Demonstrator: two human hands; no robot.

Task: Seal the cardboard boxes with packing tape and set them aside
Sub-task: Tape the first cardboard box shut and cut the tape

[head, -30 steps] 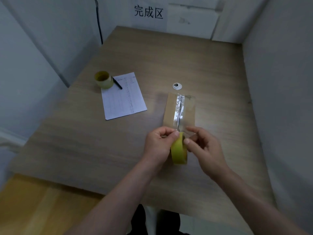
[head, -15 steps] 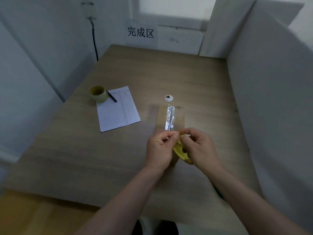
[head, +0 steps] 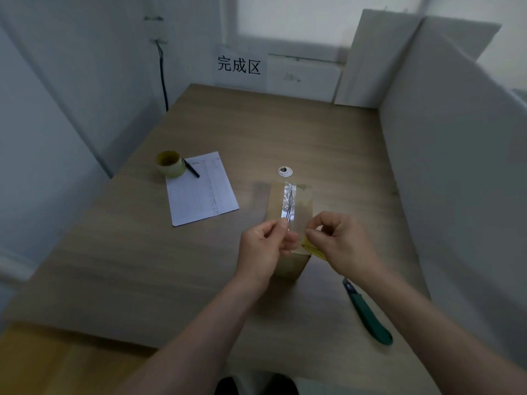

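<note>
Cardboard box [head: 289,201] stands on the worktop [head: 285,132] toward its right edge, about halfway between near and far edges, with a strip of clear tape [head: 288,203] running down its top seam toward the person. That placement looks meant to let the tape be drawn straight along the seam and over the near side.

Left hand [head: 263,249] has thumb and fingers pinched together on the free length of tape at the box's near end, probably holding it taut. Right hand [head: 340,243] is curled around the yellow tape roll [head: 312,248], mostly hidden under it, apparently to tear or separate the strip.

A printed sheet [head: 202,189] lies near the left edge, with a second tape roll [head: 170,163] and pen [head: 191,169] at its far corner. A green utility knife [head: 368,315] rests by the near right edge, within reach for cutting.
</note>
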